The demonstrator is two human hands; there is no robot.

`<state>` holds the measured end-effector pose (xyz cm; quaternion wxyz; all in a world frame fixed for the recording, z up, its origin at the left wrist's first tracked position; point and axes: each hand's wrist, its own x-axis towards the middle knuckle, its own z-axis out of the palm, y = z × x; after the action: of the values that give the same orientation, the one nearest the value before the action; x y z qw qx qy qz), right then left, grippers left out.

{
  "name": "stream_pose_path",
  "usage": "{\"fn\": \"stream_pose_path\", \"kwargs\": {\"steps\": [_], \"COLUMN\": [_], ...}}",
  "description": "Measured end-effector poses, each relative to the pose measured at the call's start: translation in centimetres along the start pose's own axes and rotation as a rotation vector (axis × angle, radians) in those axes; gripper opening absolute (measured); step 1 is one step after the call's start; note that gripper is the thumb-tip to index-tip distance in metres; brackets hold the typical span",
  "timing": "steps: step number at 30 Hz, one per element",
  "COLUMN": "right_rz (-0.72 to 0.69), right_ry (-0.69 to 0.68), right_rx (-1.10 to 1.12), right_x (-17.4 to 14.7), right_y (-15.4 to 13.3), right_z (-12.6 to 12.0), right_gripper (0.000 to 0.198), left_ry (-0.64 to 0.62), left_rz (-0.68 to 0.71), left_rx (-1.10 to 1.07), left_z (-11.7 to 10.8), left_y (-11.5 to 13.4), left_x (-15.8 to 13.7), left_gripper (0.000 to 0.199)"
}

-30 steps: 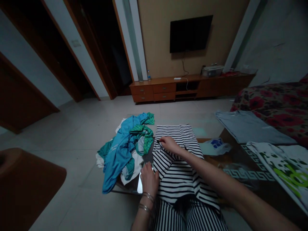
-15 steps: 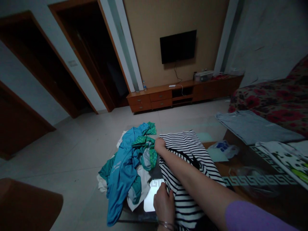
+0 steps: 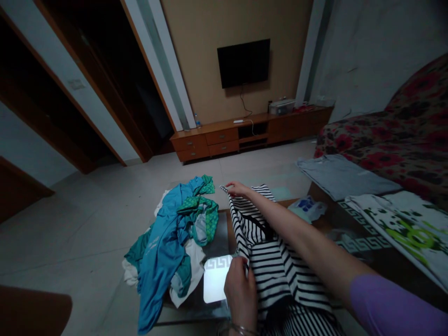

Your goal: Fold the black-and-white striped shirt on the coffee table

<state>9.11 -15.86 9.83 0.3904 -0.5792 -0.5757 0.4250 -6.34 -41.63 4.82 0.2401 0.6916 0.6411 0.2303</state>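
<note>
A black-and-white striped garment (image 3: 276, 266) lies on a glass-topped table (image 3: 353, 242) in front of me. My right hand (image 3: 238, 189) reaches far forward and pinches the garment's far left corner, lifted slightly off the table. My left hand (image 3: 241, 291), with bracelets at the wrist, grips the garment's near left edge. Between the two hands the left edge of the cloth is stretched and raised. Part of the garment hangs off the table's near side.
A heap of blue, green and white clothes (image 3: 175, 238) lies left of the striped garment. A grey shirt (image 3: 343, 175) and a white shirt with green print (image 3: 399, 228) lie on the right. A floral sofa (image 3: 395, 135), a wooden TV cabinet (image 3: 241, 133) and a wall TV (image 3: 244, 63) stand beyond.
My right hand moved farther forward, lifting the garment's far corner. My left hand closed on the near edge. The camera view shifted left and down.
</note>
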Motion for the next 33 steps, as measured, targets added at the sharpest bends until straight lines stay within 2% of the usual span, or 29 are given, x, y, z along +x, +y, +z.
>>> {"fn": "stream_pose_path", "kwargs": {"steps": [5, 10, 13, 17, 23, 28, 33], "right_rz": [0.023, 0.139, 0.171, 0.192, 0.175, 0.140, -0.007], "right_ry": [0.052, 0.135, 0.155, 0.166, 0.205, 0.266, 0.235], "right_rx": [-0.063, -0.236, -0.334, -0.437, -0.587, -0.685, -0.743], "right_x": [-1.4, -2.8, -2.7, -1.5, 0.1, -0.7, -3.2], "right_y": [3.0, 7.2, 8.8, 9.8, 10.6, 10.8, 9.1], "right_z": [-5.7, -8.5, -9.0, -8.9, -7.6, -6.9, -7.7], "right_gripper": [0.043, 0.041, 0.037, 0.032, 0.047, 0.045, 0.037], "left_ry": [-0.090, -0.224, -0.297, -0.346, -0.380, -0.381, -0.372], "left_rz": [0.152, 0.247, 0.240, 0.234, 0.255, 0.277, 0.336], "left_rx": [-0.009, 0.136, 0.246, 0.283, 0.250, 0.219, 0.040], "left_z": [1.6, 4.3, 5.4, 5.6, 5.0, 5.2, 5.1], "left_y": [3.0, 4.9, 5.1, 5.1, 4.8, 4.4, 3.5], "left_x": [-0.4, -0.9, -1.2, -1.5, -1.9, -2.0, -2.3], "left_gripper": [0.022, 0.034, 0.039, 0.046, 0.051, 0.049, 0.040]}}
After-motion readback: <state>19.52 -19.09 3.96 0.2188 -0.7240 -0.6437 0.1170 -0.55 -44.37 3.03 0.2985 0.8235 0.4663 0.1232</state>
